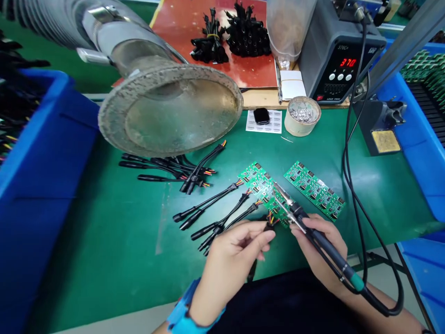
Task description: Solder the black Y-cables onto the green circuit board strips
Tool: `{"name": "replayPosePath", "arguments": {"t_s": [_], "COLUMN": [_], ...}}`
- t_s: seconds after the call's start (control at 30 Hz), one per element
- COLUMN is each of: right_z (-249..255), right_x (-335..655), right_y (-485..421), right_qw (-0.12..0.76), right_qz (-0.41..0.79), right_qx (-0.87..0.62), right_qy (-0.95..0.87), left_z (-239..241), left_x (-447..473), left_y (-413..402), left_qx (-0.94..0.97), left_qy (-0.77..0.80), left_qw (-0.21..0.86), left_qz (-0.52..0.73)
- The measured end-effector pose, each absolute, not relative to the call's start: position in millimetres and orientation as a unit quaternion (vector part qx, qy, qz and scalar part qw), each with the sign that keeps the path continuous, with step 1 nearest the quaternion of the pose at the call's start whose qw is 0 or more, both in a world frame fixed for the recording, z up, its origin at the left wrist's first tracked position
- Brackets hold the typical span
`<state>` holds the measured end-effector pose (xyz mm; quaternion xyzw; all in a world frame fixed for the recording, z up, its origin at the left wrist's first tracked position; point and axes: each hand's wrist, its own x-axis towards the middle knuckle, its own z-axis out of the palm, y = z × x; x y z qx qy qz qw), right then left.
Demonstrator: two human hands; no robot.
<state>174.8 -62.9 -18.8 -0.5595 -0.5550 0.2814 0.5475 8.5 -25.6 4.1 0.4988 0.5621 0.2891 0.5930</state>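
Observation:
My left hand (238, 253) pinches a black cable (270, 225) whose red, yellow and black wire ends lie at the near end of a green circuit board panel (259, 181). Several black cables (222, 197) are lined up along that panel's left side, wire ends toward it. In my right hand (321, 246) is a soldering iron (313, 227) with a thin metal feed tube beside its tip. The tip is over the panel. A second green panel (314, 190) lies to the right. Whether the held wires touch the board I cannot tell.
A fume extractor hood (170, 109) hangs low over the bench, with loose cables (167, 169) beneath it. A soldering station (342, 65) reads 370. Nearby are a solder-scrap tub (302, 116), an iron stand (378, 125) and a smartwatch (261, 116). Blue bins (45, 185) flank the bench.

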Motion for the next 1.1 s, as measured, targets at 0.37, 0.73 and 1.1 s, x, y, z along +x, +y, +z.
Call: {"name": "replayPosePath", "arguments": {"t_s": [0.37,0.73,1.1], "right_z": [-15.7,-15.6,-17.8], "right_x": [222.4,225.3,225.0], "right_y": [-90.3,-92.0,-94.1], "right_qw": [0.473,0.403,0.391], "right_qz": [0.193,0.119,0.127], "right_qx": [-0.417,-0.396,-0.405], "right_qy": [-0.752,-0.817,-0.816], "left_z": [-3.0,-6.6,-6.8], "left_x": [1.4,4.4,5.6], "left_y": [-30.0,-33.1,-33.6], "left_qx": [0.788,0.824,0.824], "left_qy": [0.482,0.466,0.478], "left_qw": [0.281,0.238,0.227], "left_qz": [0.26,0.214,0.204]}}
